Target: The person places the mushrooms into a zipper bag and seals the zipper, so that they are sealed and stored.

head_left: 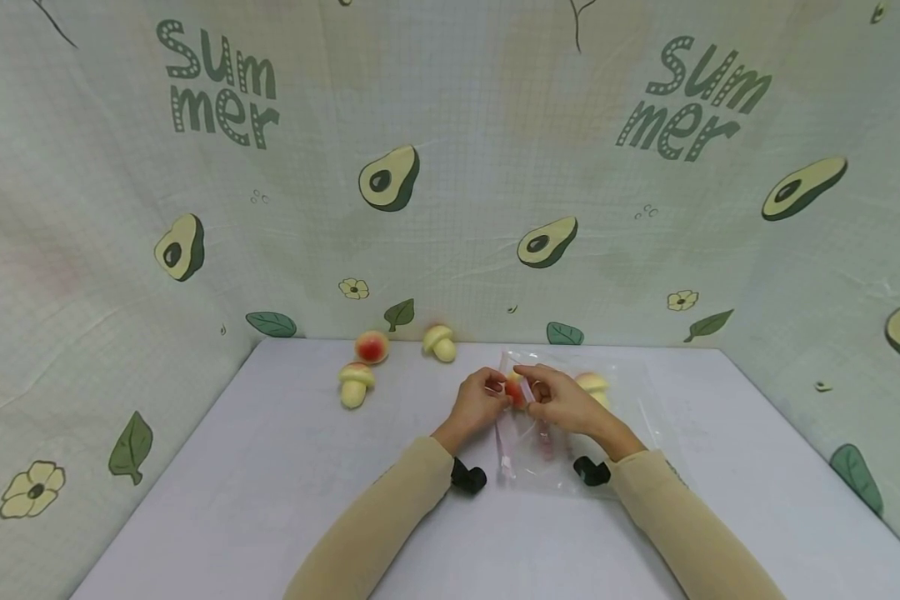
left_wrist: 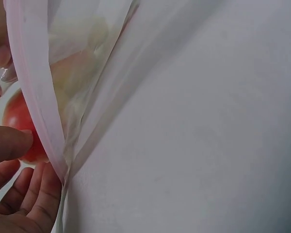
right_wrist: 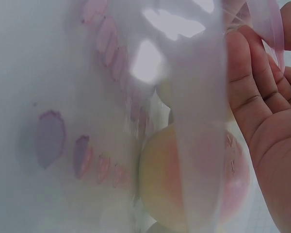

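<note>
Within left hand (head_left: 480,405): red fruit (left_wrist: 19,114), at mouth of bag (head_left: 538,468).

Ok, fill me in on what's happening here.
A person's right hand grips the edge of a clear bag while the left hand holds a red piece at the bag's mouth. A mushroom-shaped piece shows through the bag. To the left, a round reddish piece, a nearer mushroom and a farther mushroom lie on the table.

We list one white counter (head_left: 270,475), bearing, left of centre, a round red-and-cream piece (head_left: 372,347) near the back edge, a mushroom-shaped piece (head_left: 355,385) just in front of it, a second mushroom-shaped piece (head_left: 441,343) to its right, and, farther right, a clear pink-edged plastic bag (head_left: 543,471).
</note>
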A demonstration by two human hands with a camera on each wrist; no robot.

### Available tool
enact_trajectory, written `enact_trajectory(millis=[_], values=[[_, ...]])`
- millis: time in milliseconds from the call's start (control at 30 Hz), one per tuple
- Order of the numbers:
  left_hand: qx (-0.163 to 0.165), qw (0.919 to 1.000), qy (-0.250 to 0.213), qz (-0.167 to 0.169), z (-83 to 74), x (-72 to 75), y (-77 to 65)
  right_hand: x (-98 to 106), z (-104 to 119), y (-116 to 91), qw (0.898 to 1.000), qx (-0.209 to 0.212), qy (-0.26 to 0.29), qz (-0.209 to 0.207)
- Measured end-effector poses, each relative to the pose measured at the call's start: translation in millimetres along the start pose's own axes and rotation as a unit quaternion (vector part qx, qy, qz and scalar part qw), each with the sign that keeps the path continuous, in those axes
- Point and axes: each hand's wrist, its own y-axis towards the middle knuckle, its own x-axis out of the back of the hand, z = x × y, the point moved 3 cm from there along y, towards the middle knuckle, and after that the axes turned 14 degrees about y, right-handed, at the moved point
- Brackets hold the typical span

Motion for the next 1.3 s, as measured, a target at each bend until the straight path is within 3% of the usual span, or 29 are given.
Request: enact_trajectory(millis=[167,400,500,867,1133,1300], values=[[0.008,0.9999,0.005,0.008,0.8,2.0,-1.2,1.1,-6.5,1.1,1.0,-0.005,0.005,0.003],[0.013,0.9997,0.008,0.019,3.8,9.9,-6.1,4.4,-40.1,7.9,1.0,-0.012,0.002,-0.005],[0.014,0.9996,0.008,0.024,4.4,17.2,-10.6,5.7,-44.4,8.5,1.0,-0.014,0.004,-0.007],[-0.011,0.9985,0.034,0.04,7.3,51.9,-29.0,5.3,-42.8,7.6,1.0,-0.021,0.012,-0.005],[-0.029,0.9989,0.033,0.014,14.9,82.9,-42.1,4.3,-43.2,6.9,1.0,-0.021,0.019,-0.004],[-0.05,0.9968,0.062,-0.01,19.9,103.1,-48.7,4.4,-44.1,7.0,1.0,-0.017,0.009,-0.005]])
